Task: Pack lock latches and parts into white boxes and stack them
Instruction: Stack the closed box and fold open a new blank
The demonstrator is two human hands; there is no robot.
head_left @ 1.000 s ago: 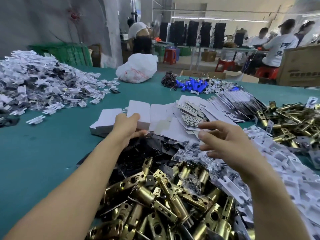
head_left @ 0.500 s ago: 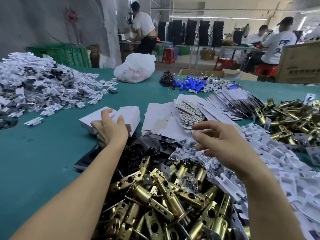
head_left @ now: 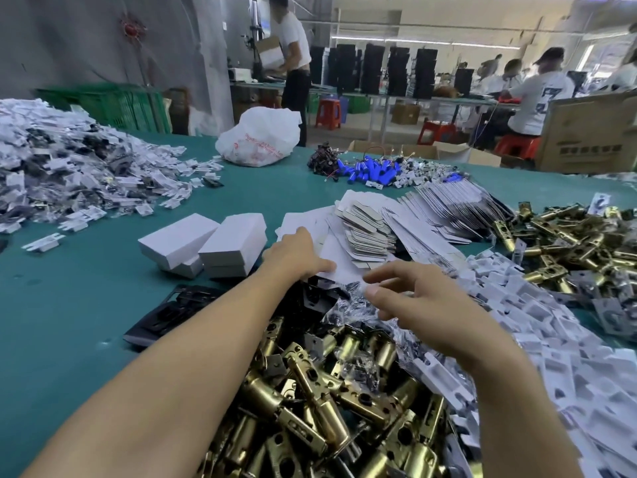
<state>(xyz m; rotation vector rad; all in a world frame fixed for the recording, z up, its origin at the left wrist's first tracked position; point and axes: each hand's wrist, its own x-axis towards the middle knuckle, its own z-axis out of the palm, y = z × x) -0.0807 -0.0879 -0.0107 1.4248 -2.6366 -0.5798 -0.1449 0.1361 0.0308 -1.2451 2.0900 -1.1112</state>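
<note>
Shiny gold metal latches are lying piled close by. R hand is hovering over crinkly plastic bags, fingers loose, holding nothing. L hand is done w/ the white boxes, now sitting stacked just left. It's reaching flat onto thin, smooth card blanks, so prob. the next box is starting.

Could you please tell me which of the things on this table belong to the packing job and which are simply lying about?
Likely part of the job:
brass latches
closed white boxes
flat box blanks, touched by the left hand
white plastic inserts
black plates

Seemingly lying about:
white plastic bag
blue cylinders
green crates
cardboard carton
</note>
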